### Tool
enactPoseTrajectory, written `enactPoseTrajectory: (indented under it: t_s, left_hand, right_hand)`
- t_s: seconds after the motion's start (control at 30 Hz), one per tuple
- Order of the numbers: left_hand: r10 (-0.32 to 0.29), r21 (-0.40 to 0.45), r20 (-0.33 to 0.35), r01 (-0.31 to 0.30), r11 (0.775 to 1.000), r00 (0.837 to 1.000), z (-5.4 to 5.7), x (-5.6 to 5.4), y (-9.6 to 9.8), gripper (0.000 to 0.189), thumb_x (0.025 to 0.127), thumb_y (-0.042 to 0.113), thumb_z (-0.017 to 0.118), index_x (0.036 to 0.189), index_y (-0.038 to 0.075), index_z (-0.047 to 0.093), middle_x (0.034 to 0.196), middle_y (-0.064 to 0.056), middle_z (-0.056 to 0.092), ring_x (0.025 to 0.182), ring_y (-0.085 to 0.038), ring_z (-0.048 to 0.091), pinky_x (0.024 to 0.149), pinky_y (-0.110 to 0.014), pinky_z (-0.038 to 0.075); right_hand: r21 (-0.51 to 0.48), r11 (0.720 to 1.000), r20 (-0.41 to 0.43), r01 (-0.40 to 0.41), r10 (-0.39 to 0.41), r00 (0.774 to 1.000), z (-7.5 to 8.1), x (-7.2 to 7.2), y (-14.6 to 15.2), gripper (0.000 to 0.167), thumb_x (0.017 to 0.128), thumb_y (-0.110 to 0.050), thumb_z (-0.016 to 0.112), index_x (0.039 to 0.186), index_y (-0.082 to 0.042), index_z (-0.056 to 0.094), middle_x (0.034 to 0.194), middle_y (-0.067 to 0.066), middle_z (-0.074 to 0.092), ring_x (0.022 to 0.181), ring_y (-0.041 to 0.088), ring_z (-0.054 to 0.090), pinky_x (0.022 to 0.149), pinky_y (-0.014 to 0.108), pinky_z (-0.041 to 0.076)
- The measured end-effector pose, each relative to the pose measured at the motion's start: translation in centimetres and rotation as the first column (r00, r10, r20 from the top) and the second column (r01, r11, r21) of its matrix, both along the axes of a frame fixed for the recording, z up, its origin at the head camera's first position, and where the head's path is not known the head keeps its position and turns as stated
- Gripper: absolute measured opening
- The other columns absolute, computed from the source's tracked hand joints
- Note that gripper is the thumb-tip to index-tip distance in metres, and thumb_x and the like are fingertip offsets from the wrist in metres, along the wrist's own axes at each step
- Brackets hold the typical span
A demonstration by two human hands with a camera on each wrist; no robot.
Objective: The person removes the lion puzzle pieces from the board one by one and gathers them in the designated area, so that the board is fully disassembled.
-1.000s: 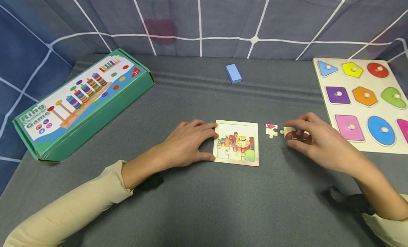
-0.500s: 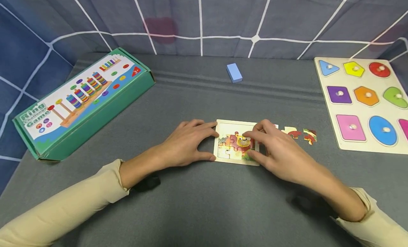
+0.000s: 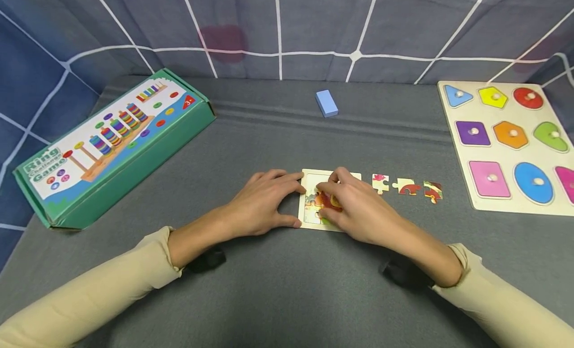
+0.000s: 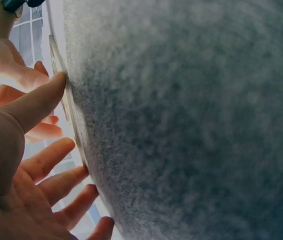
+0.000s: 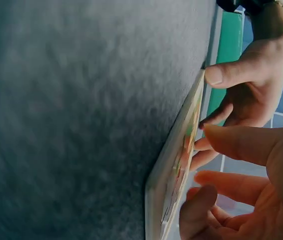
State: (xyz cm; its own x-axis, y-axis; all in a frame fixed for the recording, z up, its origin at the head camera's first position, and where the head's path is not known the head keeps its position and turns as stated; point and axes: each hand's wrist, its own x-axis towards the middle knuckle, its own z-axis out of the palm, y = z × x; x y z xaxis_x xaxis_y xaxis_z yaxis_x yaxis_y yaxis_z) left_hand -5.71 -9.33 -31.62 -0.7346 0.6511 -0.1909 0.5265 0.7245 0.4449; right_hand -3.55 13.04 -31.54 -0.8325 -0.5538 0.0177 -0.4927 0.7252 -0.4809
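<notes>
A square wooden jigsaw puzzle tray [image 3: 316, 171] with a cartoon animal picture lies flat in the middle. My left hand [image 3: 264, 203] rests against its left side, thumb and fingers spread and touching the edge. Over the tray is my right hand [image 3: 358, 208], covering much of the picture. In the right wrist view, a gap separates its thumb [image 5: 241, 142] from its fingers, with no piece visible between them; whether the tips touch the puzzle is hard to tell. To the right lie three loose puzzle pieces: a white-and-pink piece [image 3: 380, 183], a red-and-cream piece [image 3: 407, 186] and a red-green piece [image 3: 433, 191].
A green ring game box [image 3: 121, 138] stands at the left. A small blue block [image 3: 327, 103] lies towards the back. On the right is a shape puzzle board [image 3: 482, 153] with knobbed pieces. A gridded curtain [image 3: 251, 19] hangs behind the grey tabletop [image 3: 278, 293].
My right hand has moved left from the loose pieces to over the puzzle tray. The three loose pieces are uncovered now. My left hand has stayed at the tray's edge.
</notes>
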Motion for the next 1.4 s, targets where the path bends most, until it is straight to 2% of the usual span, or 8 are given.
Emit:
enactPoseTrajectory:
  t_s: [0.23, 0.47, 0.77, 0.97, 1.4]
  left_hand:
    - [0.005, -0.002, 0.001, -0.005, 1.0, 1.0, 0.1, 0.1, 0.0, 0.055, 0.081, 0.041, 0.081, 0.128, 0.017, 0.063, 0.152, -0.002, 0.042, 0.135, -0.026, 0.039, 0.105, -0.052, 0.031]
    - [0.005, 0.009, 0.001, -0.005, 1.0, 1.0, 0.1, 0.0, 0.0, 0.055, 0.08, 0.042, 0.081, 0.126, 0.017, 0.064, 0.152, -0.002, 0.043, 0.135, -0.026, 0.039, 0.105, -0.052, 0.031]
    - [-0.005, 0.022, -0.01, 0.005, 1.0, 1.0, 0.0, 0.0, 0.1, 0.054, 0.08, 0.04, 0.082, 0.125, 0.017, 0.064, 0.151, -0.002, 0.043, 0.134, -0.026, 0.04, 0.105, -0.051, 0.031]
    - [-0.007, 0.02, -0.012, 0.007, 1.0, 1.0, 0.0, 0.0, 0.0, 0.053, 0.08, 0.04, 0.082, 0.124, 0.017, 0.064, 0.151, -0.002, 0.044, 0.134, -0.025, 0.04, 0.105, -0.052, 0.032]
    - [-0.009, 0.009, -0.006, 0.009, 1.0, 1.0, 0.0, 0.0, 0.0, 0.052, 0.08, 0.041, 0.082, 0.124, 0.017, 0.064, 0.152, -0.002, 0.043, 0.134, -0.026, 0.04, 0.105, -0.052, 0.031]
  right_hand:
    - [0.041, 0.998, 0.072, -0.042, 0.039, 0.997, -0.2, -0.6, -0.3, 0.037, 0.083, -0.015, 0.08, 0.114, -0.001, 0.067, 0.095, 0.003, 0.05, 0.072, 0.016, 0.048, 0.064, 0.031, 0.042]
    - [0.007, 1.0, 0.124, -0.023, 0.022, 0.992, -0.1, -1.0, -0.4, 0.034, 0.081, -0.012, 0.081, 0.109, -0.005, 0.062, 0.094, 0.003, 0.052, 0.073, 0.017, 0.048, 0.065, 0.032, 0.043]
    - [-0.043, 0.999, 0.105, -0.01, 0.015, 0.994, -0.2, -1.1, -0.4, 0.028, 0.079, -0.005, 0.08, 0.1, -0.007, 0.061, 0.086, 0.0, 0.055, 0.073, 0.013, 0.05, 0.066, 0.033, 0.044]
    - [-0.046, 0.999, 0.099, -0.019, 0.023, 0.995, -0.2, -1.3, -0.5, 0.025, 0.079, -0.003, 0.078, 0.099, -0.006, 0.062, 0.082, 0.0, 0.056, 0.073, 0.014, 0.05, 0.066, 0.033, 0.043]
    - [-0.048, 0.999, 0.151, -0.009, 0.016, 0.988, 0.0, -1.8, -0.7, 0.027, 0.079, -0.003, 0.078, 0.102, -0.003, 0.063, 0.079, 0.0, 0.055, 0.071, 0.015, 0.05, 0.068, 0.034, 0.043]
